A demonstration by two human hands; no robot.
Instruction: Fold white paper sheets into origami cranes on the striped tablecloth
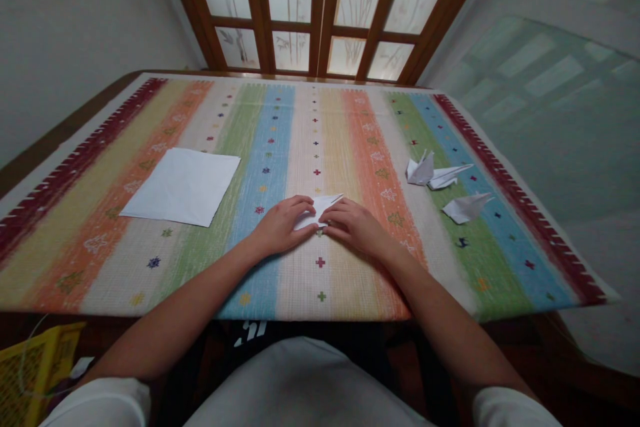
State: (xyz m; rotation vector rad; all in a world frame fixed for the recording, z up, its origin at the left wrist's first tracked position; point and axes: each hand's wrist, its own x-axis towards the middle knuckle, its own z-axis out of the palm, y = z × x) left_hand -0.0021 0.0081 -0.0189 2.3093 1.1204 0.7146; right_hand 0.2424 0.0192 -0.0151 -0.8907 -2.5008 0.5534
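Observation:
A small piece of folded white paper [324, 203] lies near the middle of the table, between my two hands. My left hand [286, 223] is closed on its left side, thumb toward me and fingers over the top. From the right, my right hand [353, 221] pinches the same paper with its fingers and thumb. A pointed corner sticks out at the upper right. The lower folds are partly hidden by my fingers.
Left of my hands lies a stack of square white paper [183, 187]. Several folded paper cranes [466, 207] stand on the right. A striped tablecloth [320, 280] covers the table. A yellow plastic basket [37, 367] is below the table's left front edge.

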